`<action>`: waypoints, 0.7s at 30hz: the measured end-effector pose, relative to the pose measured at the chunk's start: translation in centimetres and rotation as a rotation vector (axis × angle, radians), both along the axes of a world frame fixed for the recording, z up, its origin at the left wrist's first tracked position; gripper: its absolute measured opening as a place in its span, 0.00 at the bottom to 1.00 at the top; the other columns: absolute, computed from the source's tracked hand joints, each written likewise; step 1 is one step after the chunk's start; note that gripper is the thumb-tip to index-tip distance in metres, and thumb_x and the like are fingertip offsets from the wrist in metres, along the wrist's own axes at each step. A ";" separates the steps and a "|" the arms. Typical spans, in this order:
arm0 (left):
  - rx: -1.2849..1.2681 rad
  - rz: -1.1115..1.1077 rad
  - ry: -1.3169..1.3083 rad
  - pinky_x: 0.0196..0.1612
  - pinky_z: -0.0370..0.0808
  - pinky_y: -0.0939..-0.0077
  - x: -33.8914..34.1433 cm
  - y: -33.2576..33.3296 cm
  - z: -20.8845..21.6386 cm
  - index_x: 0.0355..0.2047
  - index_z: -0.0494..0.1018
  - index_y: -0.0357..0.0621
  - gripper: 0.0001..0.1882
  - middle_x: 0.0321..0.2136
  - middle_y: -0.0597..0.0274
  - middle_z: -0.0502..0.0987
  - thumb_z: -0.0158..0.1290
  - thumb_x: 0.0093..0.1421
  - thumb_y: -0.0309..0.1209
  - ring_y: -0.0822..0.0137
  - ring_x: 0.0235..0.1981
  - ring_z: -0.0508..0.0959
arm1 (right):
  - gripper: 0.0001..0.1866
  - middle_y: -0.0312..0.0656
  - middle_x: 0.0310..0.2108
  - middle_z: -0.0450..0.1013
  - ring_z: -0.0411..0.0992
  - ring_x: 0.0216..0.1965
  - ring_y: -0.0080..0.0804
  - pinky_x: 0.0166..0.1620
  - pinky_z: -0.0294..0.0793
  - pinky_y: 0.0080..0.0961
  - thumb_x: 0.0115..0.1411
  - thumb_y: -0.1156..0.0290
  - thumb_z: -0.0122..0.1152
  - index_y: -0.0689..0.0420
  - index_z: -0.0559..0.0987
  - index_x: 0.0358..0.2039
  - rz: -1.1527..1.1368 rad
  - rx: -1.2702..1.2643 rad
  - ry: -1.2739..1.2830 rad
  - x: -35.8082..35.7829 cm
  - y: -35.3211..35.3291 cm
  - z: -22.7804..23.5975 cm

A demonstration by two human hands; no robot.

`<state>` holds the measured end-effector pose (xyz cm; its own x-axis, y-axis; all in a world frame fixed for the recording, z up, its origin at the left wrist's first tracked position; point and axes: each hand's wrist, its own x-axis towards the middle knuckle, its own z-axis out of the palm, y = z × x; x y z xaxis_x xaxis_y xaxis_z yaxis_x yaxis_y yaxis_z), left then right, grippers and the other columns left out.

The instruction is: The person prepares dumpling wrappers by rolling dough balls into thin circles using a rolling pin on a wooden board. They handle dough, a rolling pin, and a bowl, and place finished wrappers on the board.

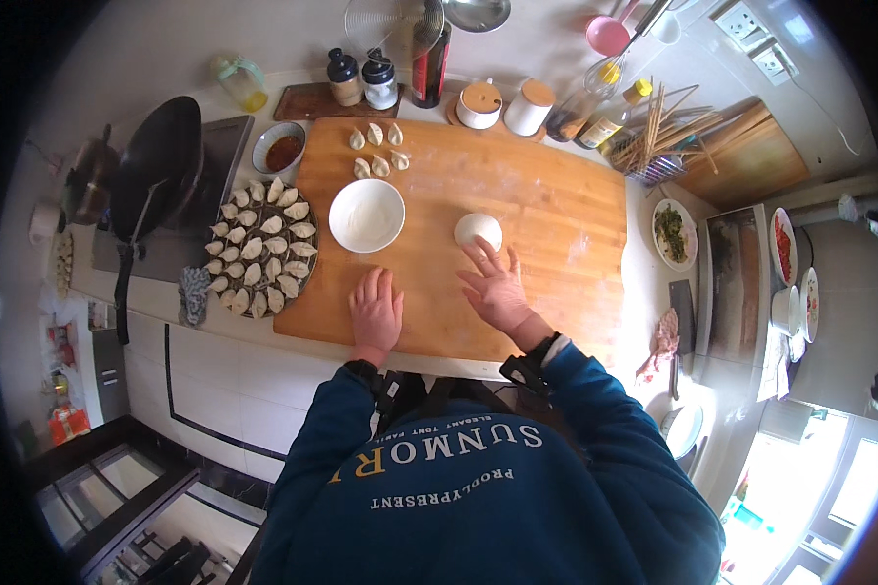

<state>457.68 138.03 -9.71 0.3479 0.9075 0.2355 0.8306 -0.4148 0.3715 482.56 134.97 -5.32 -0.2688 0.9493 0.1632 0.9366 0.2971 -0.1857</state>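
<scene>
A round white ball of dough (477,230) sits on the large wooden board (546,195). My right hand (500,294) is just in front of it, fingers apart, with fingertips over or against its near edge; whether they press on it I cannot tell. My left hand (376,310) lies palm down on the board near its front edge, holding nothing. Beyond that hand stands a white bowl (368,214), its inside pale. Several shaped dumplings (376,136) lie in two rows at the back left of the board. Many more dumplings (273,224) cover a round tray (307,268) at the left.
A small bowl of brown sauce (283,148) stands behind the tray. A black wok (161,166) is at far left. Jars (380,83), bottles (610,117) and lidded pots (529,107) line the back. At right are a plate of greens (673,234) and a cleaver (682,317).
</scene>
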 end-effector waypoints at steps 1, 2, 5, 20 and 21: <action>-0.007 -0.001 0.001 0.55 0.61 0.56 0.0 0.0 0.0 0.52 0.65 0.41 0.24 0.54 0.55 0.66 0.53 0.57 0.35 0.53 0.55 0.65 | 0.24 0.44 0.63 0.56 0.54 0.63 0.47 0.59 0.51 0.62 0.49 0.62 0.64 0.50 0.74 0.47 0.039 -0.057 0.040 0.7 0.1 0.5; -0.005 -0.002 -0.007 0.54 0.61 0.55 0.0 0.0 0.0 0.52 0.65 0.41 0.24 0.54 0.55 0.66 0.53 0.56 0.35 0.53 0.55 0.65 | 0.25 0.45 0.62 0.56 0.56 0.62 0.47 0.59 0.52 0.58 0.48 0.64 0.65 0.50 0.74 0.48 -0.022 0.062 0.119 1.2 0.5 0.9; -0.008 -0.003 -0.008 0.54 0.61 0.55 0.0 0.1 0.1 0.52 0.65 0.41 0.24 0.53 0.55 0.66 0.53 0.56 0.35 0.53 0.55 0.65 | 0.32 0.48 0.60 0.58 0.62 0.57 0.50 0.58 0.60 0.47 0.45 0.67 0.69 0.47 0.70 0.53 -0.278 0.151 0.253 0.8 2.6 1.0; -0.048 -0.005 0.039 0.54 0.61 0.56 -0.1 0.4 0.5 0.52 0.65 0.43 0.24 0.53 0.56 0.66 0.54 0.57 0.36 0.54 0.55 0.65 | 0.26 0.48 0.45 0.71 0.70 0.48 0.50 0.48 0.73 0.40 0.46 0.53 0.68 0.47 0.78 0.46 -0.746 -0.126 0.227 13.8 19.3 -4.0; -0.056 -0.001 0.045 0.54 0.61 0.56 -0.1 0.4 0.5 0.52 0.65 0.44 0.24 0.53 0.56 0.66 0.54 0.57 0.36 0.54 0.55 0.65 | 0.26 0.48 0.46 0.71 0.68 0.49 0.50 0.49 0.73 0.41 0.46 0.54 0.68 0.46 0.78 0.46 -0.735 -0.106 0.210 13.2 19.7 -4.1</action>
